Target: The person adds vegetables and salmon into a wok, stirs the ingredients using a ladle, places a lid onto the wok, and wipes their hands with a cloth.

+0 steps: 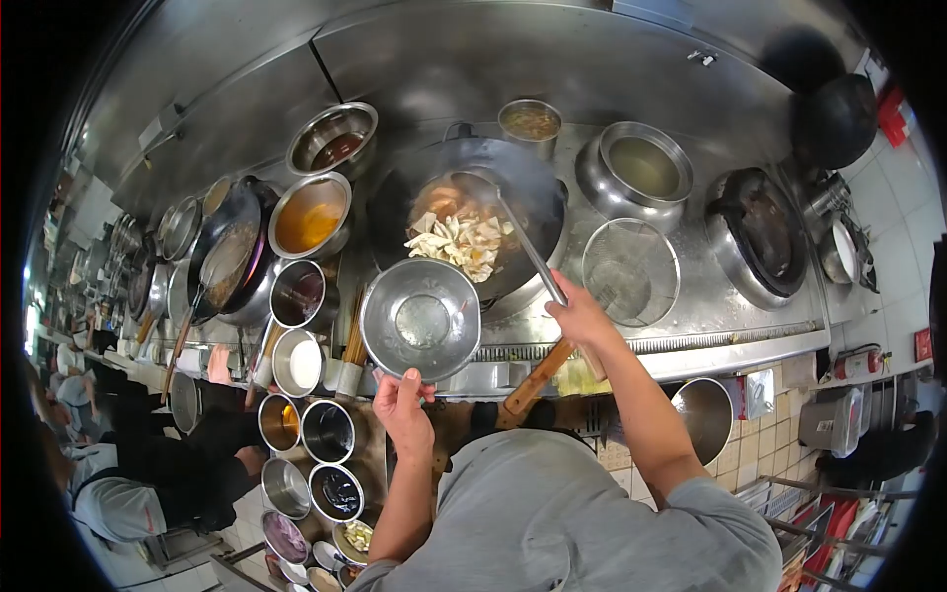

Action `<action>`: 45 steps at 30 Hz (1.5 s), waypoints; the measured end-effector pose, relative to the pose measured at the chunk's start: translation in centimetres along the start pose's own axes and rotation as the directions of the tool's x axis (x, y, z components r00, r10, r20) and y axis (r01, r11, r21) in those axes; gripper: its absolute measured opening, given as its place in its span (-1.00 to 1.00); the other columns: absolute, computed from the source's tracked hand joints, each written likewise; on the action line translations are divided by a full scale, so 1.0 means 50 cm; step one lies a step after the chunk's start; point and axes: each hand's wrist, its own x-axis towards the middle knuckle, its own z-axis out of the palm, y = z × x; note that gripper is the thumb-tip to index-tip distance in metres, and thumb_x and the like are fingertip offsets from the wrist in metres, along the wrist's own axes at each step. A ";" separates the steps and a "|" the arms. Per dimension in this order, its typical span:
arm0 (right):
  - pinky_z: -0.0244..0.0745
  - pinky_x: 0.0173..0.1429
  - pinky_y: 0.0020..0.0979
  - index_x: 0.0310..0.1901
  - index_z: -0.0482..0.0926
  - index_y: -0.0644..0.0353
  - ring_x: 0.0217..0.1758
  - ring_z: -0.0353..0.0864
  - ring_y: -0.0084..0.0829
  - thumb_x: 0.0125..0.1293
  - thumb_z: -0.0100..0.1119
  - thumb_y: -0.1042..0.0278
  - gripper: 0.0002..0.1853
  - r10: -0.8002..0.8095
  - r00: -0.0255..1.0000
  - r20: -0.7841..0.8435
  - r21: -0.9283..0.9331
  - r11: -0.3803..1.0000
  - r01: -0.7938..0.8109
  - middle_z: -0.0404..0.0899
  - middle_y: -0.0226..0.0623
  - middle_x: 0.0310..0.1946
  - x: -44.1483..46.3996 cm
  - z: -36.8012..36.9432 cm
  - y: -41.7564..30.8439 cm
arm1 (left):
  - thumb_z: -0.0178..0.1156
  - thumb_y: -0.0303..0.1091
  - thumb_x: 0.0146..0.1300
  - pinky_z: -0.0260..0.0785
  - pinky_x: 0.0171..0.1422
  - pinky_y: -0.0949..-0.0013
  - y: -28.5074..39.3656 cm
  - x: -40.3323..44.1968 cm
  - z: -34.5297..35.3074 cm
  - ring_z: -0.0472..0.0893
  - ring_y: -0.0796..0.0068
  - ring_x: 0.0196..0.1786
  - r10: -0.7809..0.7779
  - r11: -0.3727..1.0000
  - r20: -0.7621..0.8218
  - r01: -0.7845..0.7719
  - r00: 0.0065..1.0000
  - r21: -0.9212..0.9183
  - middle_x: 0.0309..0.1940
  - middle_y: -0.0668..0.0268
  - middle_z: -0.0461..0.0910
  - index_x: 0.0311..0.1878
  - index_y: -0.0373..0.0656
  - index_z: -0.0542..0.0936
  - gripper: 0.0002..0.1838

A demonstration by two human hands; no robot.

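Observation:
A steel bowl (pixel 421 321), bare inside but for a wet sheen, is pinched at its near rim by my left hand (pixel 405 409). The bowl is tilted beside the near left edge of a large wok (pixel 533 261). Pale sliced pieces (pixel 459 245) lie in the wok on top of reddish-brown food, with steam above. My right hand (pixel 580 316) is closed round the handle of a metal ladle (pixel 528 242), whose head is down in the wok among the food.
Bowls of sauce (pixel 311 215) and pots stand left of the wok. A wire strainer (pixel 631 271), a steel pot (pixel 646 163) and another wok (pixel 760 237) are on the right. A co-worker (pixel 118 503) is at the lower left.

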 end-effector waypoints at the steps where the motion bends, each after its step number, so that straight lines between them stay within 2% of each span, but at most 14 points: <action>1: 0.57 -0.05 -0.11 0.53 0.17 0.00 -0.22 0.69 -0.01 0.35 0.09 0.29 -0.29 -0.009 1.000 0.015 -0.019 1.000 0.009 0.64 0.09 -0.06 0.012 -0.005 0.007 | 0.30 -0.36 0.32 0.39 -0.38 0.44 -0.002 0.003 0.002 0.55 0.53 -0.49 -0.007 1.000 -0.001 0.007 1.000 -0.003 -0.50 0.34 0.54 -0.44 -0.14 0.47 -0.75; 4: 0.45 0.22 -0.11 0.53 0.20 -0.09 0.14 0.59 0.13 0.35 0.17 0.27 -0.29 -0.296 0.940 -0.168 -0.205 0.943 0.261 0.61 0.19 0.03 0.077 0.020 0.053 | 0.30 -0.35 0.32 0.40 -0.38 0.43 -0.003 0.010 0.015 0.56 0.52 -0.49 -0.013 1.000 0.025 0.014 1.000 -0.019 -0.50 0.34 0.54 -0.45 -0.14 0.47 -0.75; 7: 0.49 0.21 -0.08 0.53 0.17 -0.09 0.16 0.59 0.09 0.35 0.11 0.29 -0.29 -0.237 0.958 -0.161 -0.406 0.901 0.154 0.58 0.15 0.10 0.102 0.024 0.018 | 0.30 -0.35 0.33 0.40 -0.39 0.43 0.004 0.010 0.030 0.56 0.51 -0.50 -0.017 1.000 0.045 0.018 0.999 -0.020 -0.51 0.33 0.54 -0.45 -0.14 0.46 -0.74; 10: 0.44 0.29 -0.08 0.53 0.18 -0.14 0.25 0.52 0.10 0.35 0.12 0.31 -0.29 -0.180 0.978 -0.109 -0.387 0.914 0.125 0.56 0.13 0.15 0.102 0.020 -0.004 | 0.29 -0.35 0.33 0.40 -0.40 0.43 0.007 0.006 0.031 0.56 0.50 -0.51 -0.023 0.999 0.057 0.024 0.998 -0.024 -0.51 0.33 0.54 -0.45 -0.14 0.46 -0.74; 19: 0.46 0.25 -0.07 0.51 0.21 -0.08 0.15 0.58 0.14 0.31 0.13 0.34 -0.28 -0.316 0.911 -0.265 -0.282 0.929 0.240 0.59 0.18 0.09 0.118 0.017 0.072 | 0.29 -0.34 0.34 0.42 -0.40 0.43 0.011 0.000 0.005 0.60 0.48 -0.50 -0.018 1.000 0.000 0.018 1.000 -0.021 -0.52 0.33 0.54 -0.43 -0.15 0.49 -0.75; 22: 0.49 0.19 -0.04 0.50 0.23 -0.03 0.06 0.61 0.19 0.27 0.12 0.37 -0.28 -0.252 0.931 -0.263 -0.296 0.940 0.171 0.60 0.22 0.02 0.105 0.016 0.091 | 0.29 -0.33 0.35 0.42 -0.40 0.42 0.013 0.002 0.007 0.62 0.47 -0.49 -0.041 0.999 -0.002 0.041 0.999 -0.026 -0.53 0.33 0.55 -0.44 -0.14 0.49 -0.75; 25: 0.49 0.16 -0.01 0.49 0.24 -0.02 0.01 0.61 0.22 0.25 0.10 0.39 -0.28 0.004 0.996 -0.084 0.027 1.000 -0.001 0.60 0.23 0.01 0.039 -0.017 0.035 | 0.29 -0.33 0.36 0.43 -0.39 0.40 0.008 0.009 0.011 0.63 0.46 -0.48 -0.045 0.998 0.023 0.046 0.999 -0.035 -0.53 0.31 0.57 -0.43 -0.14 0.48 -0.75; 28: 0.49 0.16 -0.02 0.50 0.21 -0.01 0.02 0.61 0.22 0.25 0.08 0.40 -0.27 -0.236 0.934 -0.270 -0.175 0.966 0.193 0.60 0.24 0.00 0.032 0.010 0.098 | 0.27 -0.34 0.37 0.43 -0.40 0.39 0.009 0.017 0.019 0.63 0.45 -0.48 -0.044 0.999 0.023 0.044 0.999 -0.031 -0.51 0.30 0.58 -0.41 -0.13 0.49 -0.76; 34: 0.48 0.19 -0.05 0.52 0.14 0.05 0.10 0.61 0.17 0.26 0.07 0.39 -0.25 -0.190 0.937 -0.294 -0.123 0.979 0.160 0.57 0.25 0.07 -0.010 0.060 0.137 | 0.25 -0.34 0.39 0.44 -0.40 0.38 0.010 0.018 0.034 0.65 0.42 -0.45 -0.050 0.994 0.052 0.055 0.997 -0.093 -0.47 0.28 0.61 -0.35 -0.12 0.49 -0.81; 35: 0.47 0.22 -0.07 0.50 0.18 0.09 0.12 0.59 0.17 0.28 0.07 0.38 -0.28 -0.092 0.973 -0.212 -0.060 0.995 0.081 0.56 0.23 0.11 -0.017 0.062 0.129 | 0.25 -0.33 0.39 0.45 -0.41 0.37 0.008 0.018 0.037 0.65 0.43 -0.45 -0.053 0.992 0.051 0.058 0.997 -0.111 -0.47 0.28 0.62 -0.34 -0.12 0.49 -0.81; 37: 0.50 0.12 -0.10 0.49 0.20 0.09 -0.03 0.62 0.12 0.29 0.10 0.40 -0.30 -0.038 0.988 -0.153 0.061 0.997 0.048 0.61 0.18 -0.02 -0.029 0.058 0.119 | 0.24 -0.32 0.40 0.45 -0.41 0.37 0.004 0.020 0.045 0.65 0.43 -0.45 -0.059 0.988 0.044 0.064 0.997 -0.144 -0.47 0.28 0.62 -0.33 -0.12 0.49 -0.81; 42: 0.53 0.10 -0.12 0.44 0.29 0.10 0.04 0.65 0.12 0.29 0.15 0.36 -0.34 -0.143 0.903 -0.405 -0.028 0.989 0.144 0.60 0.21 0.05 -0.046 0.044 0.154 | 0.24 -0.29 0.40 0.41 -0.40 0.42 0.019 0.030 0.038 0.63 0.46 -0.47 -0.034 0.985 0.000 0.034 0.999 -0.166 -0.46 0.29 0.62 -0.29 -0.11 0.50 -0.83; 43: 0.54 0.01 -0.13 0.34 0.38 0.13 -0.11 0.70 0.04 0.28 0.20 0.39 -0.43 -0.140 0.850 -0.508 -0.001 0.987 0.162 0.66 0.09 -0.11 -0.040 0.046 0.181 | 0.24 -0.29 0.39 0.40 -0.40 0.43 0.025 0.031 0.031 0.63 0.47 -0.47 -0.019 0.986 -0.011 0.017 1.000 -0.167 -0.46 0.29 0.63 -0.28 -0.11 0.50 -0.83; 45: 0.54 -0.09 -0.18 0.25 0.41 0.17 -0.25 0.67 -0.12 0.28 0.22 0.41 -0.51 -0.082 0.863 -0.499 0.076 0.988 0.138 0.65 -0.04 -0.24 -0.045 0.024 0.223 | 0.23 -0.29 0.39 0.38 -0.39 0.45 0.040 0.035 0.024 0.61 0.48 -0.47 -0.009 0.986 -0.056 -0.001 0.998 -0.167 -0.47 0.30 0.62 -0.29 -0.10 0.48 -0.83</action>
